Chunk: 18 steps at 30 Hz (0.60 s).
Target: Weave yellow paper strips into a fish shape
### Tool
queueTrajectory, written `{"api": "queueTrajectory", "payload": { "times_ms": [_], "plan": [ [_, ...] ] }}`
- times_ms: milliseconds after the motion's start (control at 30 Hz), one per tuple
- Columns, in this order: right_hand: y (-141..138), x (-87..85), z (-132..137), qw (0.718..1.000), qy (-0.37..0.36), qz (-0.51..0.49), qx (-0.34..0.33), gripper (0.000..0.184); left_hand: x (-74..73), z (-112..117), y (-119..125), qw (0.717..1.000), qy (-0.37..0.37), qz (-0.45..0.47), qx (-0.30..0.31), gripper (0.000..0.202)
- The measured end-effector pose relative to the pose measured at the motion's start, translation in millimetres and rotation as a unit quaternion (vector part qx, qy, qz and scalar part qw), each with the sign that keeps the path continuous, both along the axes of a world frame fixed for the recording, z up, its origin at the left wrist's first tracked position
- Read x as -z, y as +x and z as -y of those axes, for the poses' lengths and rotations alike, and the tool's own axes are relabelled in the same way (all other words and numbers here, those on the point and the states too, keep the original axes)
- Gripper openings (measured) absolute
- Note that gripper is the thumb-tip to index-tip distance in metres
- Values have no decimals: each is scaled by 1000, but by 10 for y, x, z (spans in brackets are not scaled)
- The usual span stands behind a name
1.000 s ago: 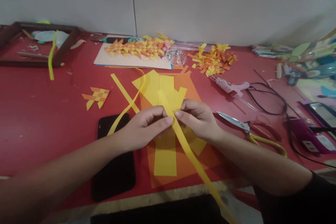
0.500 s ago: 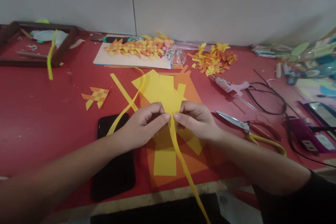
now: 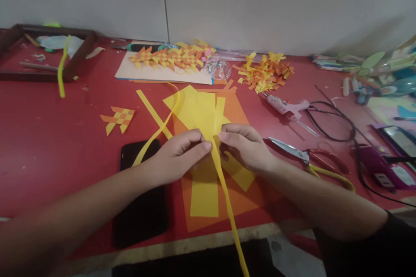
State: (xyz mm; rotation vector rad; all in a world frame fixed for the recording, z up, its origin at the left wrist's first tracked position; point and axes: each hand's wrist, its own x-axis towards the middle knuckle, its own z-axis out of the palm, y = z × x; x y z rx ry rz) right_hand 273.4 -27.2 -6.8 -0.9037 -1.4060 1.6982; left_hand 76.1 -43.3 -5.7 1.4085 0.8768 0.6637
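Left hand [image 3: 184, 154] and right hand [image 3: 248, 146] pinch a yellow paper strip [image 3: 226, 190] trailing toward six o'clock, seemingly mid-fold, next needing even pressure.

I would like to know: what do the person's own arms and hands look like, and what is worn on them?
The left hand and right hand wear no gloves, and no ring or watch is visible. A black sleeve covers the right arm above the bare forearm; no left sleeve shows.

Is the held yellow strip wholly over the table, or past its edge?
Past it: the yellow strip crosses the table's near edge and leaves the picture below.
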Motion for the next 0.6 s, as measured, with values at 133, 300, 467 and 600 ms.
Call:
{"api": "queueTrajectory", "payload": {
  "times_ms": [133,300,467,600],
  "plan": [
    [2,-11,-5,1000,-22,-10,-17,29,-12,-10,13,999,47,-18,-19,33],
    [-12,-36,-18,999,30,19,-8,29,-8,-14,15,994,90,-38,-46,33],
    [-10,-27,-25,996,75,53,13,31,24,-8,11,993,88,-39,-65,33],
    [-13,-23,-28,994,87,51,30,30,42,-9,10,996,41,-12,-78,30]
  ]
}}
